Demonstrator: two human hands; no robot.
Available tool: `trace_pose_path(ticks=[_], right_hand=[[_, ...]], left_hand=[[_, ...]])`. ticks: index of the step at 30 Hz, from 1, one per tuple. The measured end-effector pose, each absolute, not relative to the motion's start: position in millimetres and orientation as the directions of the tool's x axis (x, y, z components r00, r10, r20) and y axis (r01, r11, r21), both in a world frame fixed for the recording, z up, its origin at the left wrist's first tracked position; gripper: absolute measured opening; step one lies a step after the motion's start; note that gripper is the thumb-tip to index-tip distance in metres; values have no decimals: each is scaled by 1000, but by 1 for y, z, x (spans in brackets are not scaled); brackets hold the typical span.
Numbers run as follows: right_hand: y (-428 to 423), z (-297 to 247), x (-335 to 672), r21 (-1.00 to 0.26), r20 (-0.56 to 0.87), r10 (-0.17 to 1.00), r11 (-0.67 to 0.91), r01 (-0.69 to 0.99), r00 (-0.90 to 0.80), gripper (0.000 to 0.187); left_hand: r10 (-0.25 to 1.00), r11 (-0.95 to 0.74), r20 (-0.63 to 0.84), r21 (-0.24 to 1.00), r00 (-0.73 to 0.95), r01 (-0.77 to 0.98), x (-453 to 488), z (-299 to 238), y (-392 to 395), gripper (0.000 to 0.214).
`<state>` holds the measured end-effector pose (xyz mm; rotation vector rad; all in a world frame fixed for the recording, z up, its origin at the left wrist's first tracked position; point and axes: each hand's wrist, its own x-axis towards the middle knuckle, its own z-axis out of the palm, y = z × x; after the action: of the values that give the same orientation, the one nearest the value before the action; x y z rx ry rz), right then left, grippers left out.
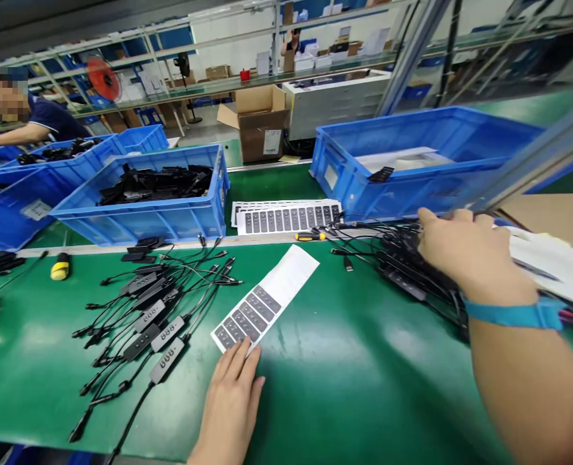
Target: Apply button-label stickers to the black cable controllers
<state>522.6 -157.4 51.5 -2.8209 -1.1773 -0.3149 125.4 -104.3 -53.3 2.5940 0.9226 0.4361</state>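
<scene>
My left hand (232,394) lies with its fingers stretched out on the near end of a white sticker sheet (289,274), which carries several dark grey labels. To its left, several black cables with inline control boxes (167,358) lie in a row, some boxes with a grey label on top. On the right, my right hand (465,252) reaches over a heap of black cables with boxes (402,278). A teal band circles that wrist. Its fingertips point away from me over the heap, and whether they grip a cable is hidden.
Blue bins stand along the back: one holds black parts (157,184), and the right bin (412,194) has white sheets inside. More label sheets (286,218) and a yellow screwdriver (310,237) lie between them. A second yellow-handled tool (60,266) is at left. A co-worker (29,116) leans over bins.
</scene>
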Motion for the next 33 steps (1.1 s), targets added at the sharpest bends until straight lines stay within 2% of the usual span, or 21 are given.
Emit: trace_pose_path(ticks=[1, 2, 4, 6, 9, 12, 15, 17, 19, 21, 23, 25, 28, 30, 31, 33], right_hand=[[-149, 40, 516, 5, 260, 740, -643, 766, 620, 39], [-138, 28, 506, -56, 281, 804, -531, 846, 524, 35], [-112, 2, 475, -290, 236, 931, -205, 935, 278, 29], [-87, -21, 440, -502, 161, 985, 28, 864, 62, 27], [-62, -47, 396, -627, 140, 986, 162, 762, -94, 27], [-55, -57, 381, -688, 170, 978, 204, 697, -118, 22], [-56, -53, 390, -789, 188, 982, 161, 594, -16, 25], [-59, -42, 401, -885, 178, 962, 66, 460, 206, 29], [-63, -26, 409, -960, 127, 876, -10, 281, 466, 35], [-68, -7, 411, -994, 83, 772, 19, 109, 630, 38], [-74, 11, 405, -994, 77, 725, 108, -2, 684, 37], [-79, 27, 393, -981, 102, 728, 188, -55, 678, 34], [-85, 39, 371, -970, 145, 787, 232, -69, 600, 31], [-89, 41, 358, -971, 164, 844, 230, -67, 511, 28], [-91, 40, 353, -973, 169, 870, 223, -63, 462, 26], [-95, 35, 345, -978, 161, 915, 198, -63, 369, 22]], left_hand=[[644, -740, 173, 391, 745, 548, 125, -58, -106, 39], [635, -753, 185, 365, 750, 548, 124, -61, -108, 39], [620, -774, 211, 320, 755, 546, 123, -67, -110, 40], [614, -786, 227, 274, 756, 555, 123, -70, -112, 39], [623, -781, 219, 229, 751, 582, 124, -72, -115, 37], [636, -769, 198, 247, 746, 590, 127, -71, -117, 37], [644, -754, 188, 317, 741, 575, 129, -66, -115, 38], [652, -740, 196, 373, 733, 559, 125, -59, -109, 39], [724, -683, 243, 383, 645, 622, 111, -51, -100, 37], [844, -530, 300, 331, 445, 781, 87, -44, -90, 33], [917, -338, 310, 268, 251, 902, 58, -40, -80, 29], [947, -269, 251, 277, 201, 923, 36, -39, -72, 27], [970, -231, 163, 412, 178, 881, 30, -33, -68, 28], [985, -172, 90, 597, 148, 783, 45, -24, -69, 29], [989, -119, 27, 721, 144, 683, 56, -18, -69, 29], [967, 69, -148, 934, 205, 352, 82, -8, -70, 30]])
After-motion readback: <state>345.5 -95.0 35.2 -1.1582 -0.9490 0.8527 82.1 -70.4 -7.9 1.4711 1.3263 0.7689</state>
